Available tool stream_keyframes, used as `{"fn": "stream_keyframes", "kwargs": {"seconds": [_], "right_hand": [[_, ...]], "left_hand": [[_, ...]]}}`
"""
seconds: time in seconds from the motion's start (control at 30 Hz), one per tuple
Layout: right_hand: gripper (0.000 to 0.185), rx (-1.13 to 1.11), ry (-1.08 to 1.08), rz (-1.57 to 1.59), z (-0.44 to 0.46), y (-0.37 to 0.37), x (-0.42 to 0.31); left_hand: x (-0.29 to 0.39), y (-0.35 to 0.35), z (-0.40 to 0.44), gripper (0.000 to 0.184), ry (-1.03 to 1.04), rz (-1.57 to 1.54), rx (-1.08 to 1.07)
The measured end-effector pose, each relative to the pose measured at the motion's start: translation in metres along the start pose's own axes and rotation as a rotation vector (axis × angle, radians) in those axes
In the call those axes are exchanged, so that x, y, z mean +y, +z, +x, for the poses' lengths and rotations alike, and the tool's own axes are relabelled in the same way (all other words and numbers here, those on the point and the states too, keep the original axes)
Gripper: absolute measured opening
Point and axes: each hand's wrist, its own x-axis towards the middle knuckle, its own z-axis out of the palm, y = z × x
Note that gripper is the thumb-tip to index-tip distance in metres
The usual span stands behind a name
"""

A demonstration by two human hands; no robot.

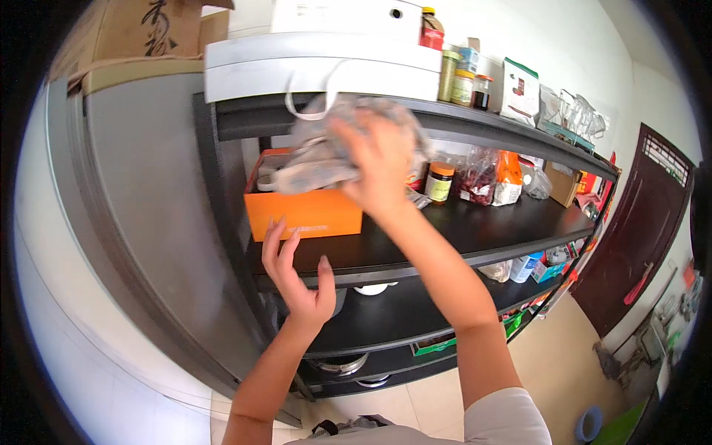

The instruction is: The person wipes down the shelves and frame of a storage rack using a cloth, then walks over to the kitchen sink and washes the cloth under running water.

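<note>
My right hand (382,159) grips a crumpled grey patterned cloth (315,159), raised in front of the upper shelf's edge and above an orange box (304,215). The cloth hides part of the box's open top. Near the box's lower front, my left hand (300,278) has its fingers apart and holds nothing. The orange box stands at the left end of the black middle shelf (445,233). A white strap loop (311,111) hangs at the cloth's upper left.
Long white boxes (326,74) and jars (462,87) stand on the top shelf. Right of the orange box are a jar with an orange lid (440,182) and bagged food (478,178). A grey cabinet (148,170) stands left; a dark door (615,230) is at right.
</note>
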Motion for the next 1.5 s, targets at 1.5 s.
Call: {"fn": "stream_keyframes", "kwargs": {"seconds": [1.5], "right_hand": [[0.082,0.032,0.098,-0.055,-0.095,-0.178,0.281]], "left_hand": [[0.14,0.339,0.071,0.055,0.277,0.052,-0.11]]}}
